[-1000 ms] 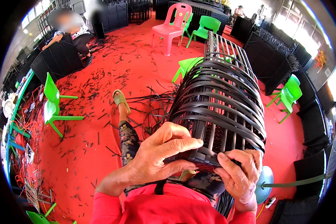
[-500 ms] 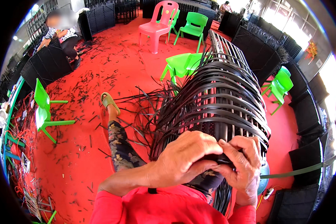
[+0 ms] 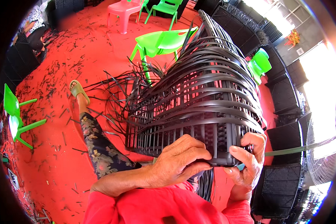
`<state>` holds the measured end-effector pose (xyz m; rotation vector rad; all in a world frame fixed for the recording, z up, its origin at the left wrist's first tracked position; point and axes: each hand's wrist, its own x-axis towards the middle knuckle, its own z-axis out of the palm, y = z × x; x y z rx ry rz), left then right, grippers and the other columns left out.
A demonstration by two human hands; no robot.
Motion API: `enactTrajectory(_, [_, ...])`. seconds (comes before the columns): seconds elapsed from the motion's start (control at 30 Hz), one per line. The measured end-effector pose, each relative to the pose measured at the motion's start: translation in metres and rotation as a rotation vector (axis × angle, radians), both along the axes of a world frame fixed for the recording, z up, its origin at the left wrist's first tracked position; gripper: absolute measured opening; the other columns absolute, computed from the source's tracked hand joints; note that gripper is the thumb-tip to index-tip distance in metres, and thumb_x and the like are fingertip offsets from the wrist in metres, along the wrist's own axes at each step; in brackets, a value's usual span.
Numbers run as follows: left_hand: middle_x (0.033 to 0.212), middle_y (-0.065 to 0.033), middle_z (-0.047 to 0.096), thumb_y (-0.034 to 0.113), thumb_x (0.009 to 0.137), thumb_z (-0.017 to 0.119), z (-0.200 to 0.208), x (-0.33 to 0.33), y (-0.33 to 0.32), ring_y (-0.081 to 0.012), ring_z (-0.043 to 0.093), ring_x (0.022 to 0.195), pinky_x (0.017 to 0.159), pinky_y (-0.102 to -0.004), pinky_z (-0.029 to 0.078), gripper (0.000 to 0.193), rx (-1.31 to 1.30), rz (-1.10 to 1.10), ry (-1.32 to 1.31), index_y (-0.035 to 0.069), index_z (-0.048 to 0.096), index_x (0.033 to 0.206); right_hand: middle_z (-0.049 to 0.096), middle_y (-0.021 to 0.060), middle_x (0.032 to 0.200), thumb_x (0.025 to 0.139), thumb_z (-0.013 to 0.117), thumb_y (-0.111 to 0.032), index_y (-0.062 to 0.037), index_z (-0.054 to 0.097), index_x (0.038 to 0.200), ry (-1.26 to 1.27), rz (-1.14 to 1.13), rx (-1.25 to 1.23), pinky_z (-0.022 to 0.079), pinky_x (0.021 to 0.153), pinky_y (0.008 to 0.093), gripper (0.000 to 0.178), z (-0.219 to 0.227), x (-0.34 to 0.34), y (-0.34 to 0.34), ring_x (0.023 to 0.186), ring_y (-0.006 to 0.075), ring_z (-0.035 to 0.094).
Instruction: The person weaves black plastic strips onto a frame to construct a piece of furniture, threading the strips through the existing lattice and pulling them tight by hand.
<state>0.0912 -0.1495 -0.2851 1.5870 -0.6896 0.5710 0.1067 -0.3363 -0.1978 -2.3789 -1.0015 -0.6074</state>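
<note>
The near edge of the black frame [image 3: 232, 141] is pinched between thumb and fingers of the left hand [image 3: 184, 155], while its near right corner is gripped by the bent thumb and fingers of the right hand [image 3: 251, 158] (whether anything else is caught there cannot be told). The frame is placed right of the middle of the red floor [image 3: 44, 164], near the red shirt [image 3: 153, 207]. Its top is crossed by bowed black strips [image 3: 227, 103], whose loose ends are tangled off its left side. Scraps [image 3: 78, 150] are strewn toward the floor's left edge, where a green chair [image 3: 12, 101] is placed. Black panels [image 3: 276, 190] are lined up along the floor's right edge.
</note>
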Motion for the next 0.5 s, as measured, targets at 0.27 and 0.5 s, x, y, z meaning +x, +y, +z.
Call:
enactTrajectory(0.27, [0.097,-0.0091,0.054,0.013,0.059,0.082,-0.003,-0.004,-0.007,-0.0216,0.053,0.088,0.069,-0.0322,0.043,0.045,0.070,0.168,-0.014,0.007,0.062,0.098,0.046,0.0033,0.083,0.060,0.071,-0.043,-0.0207,0.067,0.086,-0.006,0.022,0.041,0.039,0.069,0.0378,0.034,0.003,0.003,-0.006,0.077,0.0245,0.045])
enactTrajectory(0.5, [0.084,-0.0076,0.057,0.014,0.058,0.081,-0.013,0.004,-0.019,-0.0243,0.055,0.075,0.066,-0.0345,0.042,0.049,-0.006,0.068,-0.100,0.001,0.060,0.100,0.042,0.0040,0.084,0.060,0.073,-0.041,-0.0211,0.064,0.081,-0.023,0.049,0.095,0.036,0.072,0.0390,0.030,-0.007,0.009,-0.012,0.082,0.0250,0.041])
